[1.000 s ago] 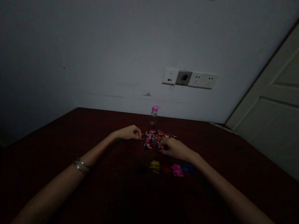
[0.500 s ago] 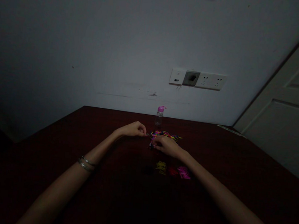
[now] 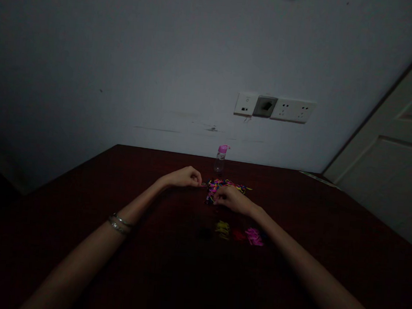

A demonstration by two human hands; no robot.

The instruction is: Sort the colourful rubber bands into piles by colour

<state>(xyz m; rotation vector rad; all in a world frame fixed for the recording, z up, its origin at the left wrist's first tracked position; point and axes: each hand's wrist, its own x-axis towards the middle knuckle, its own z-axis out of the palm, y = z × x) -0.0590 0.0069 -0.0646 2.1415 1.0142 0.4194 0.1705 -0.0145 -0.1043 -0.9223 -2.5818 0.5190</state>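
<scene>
A mixed pile of small, stringy coloured bands (image 3: 221, 183) lies on the dark red table in front of me. My left hand (image 3: 188, 176) rests at the left side of the pile, its fingers curled and pinched together beside a few pale loops; what is between the fingertips is too small to make out. Over the front of the pile, my right hand (image 3: 233, 198) points its closed fingertips down at the near edge of the bands. Whatever they pinch is hidden. Nearer to me lie separate little heaps: yellow bands (image 3: 223, 229), red bands (image 3: 238, 234) and pink bands (image 3: 254, 236).
A clear bottle with a pink lid (image 3: 220, 159) stands behind the pile. Left of the yellow heap is a dark patch, perhaps black bands (image 3: 204, 232). The wall behind carries sockets (image 3: 292, 110); a white door (image 3: 403, 128) is at the right. The light is dim.
My right hand's fingertips have shifted slightly right along the near edge of the pile. My left hand stays in nearly the same place. The view has tilted slightly.
</scene>
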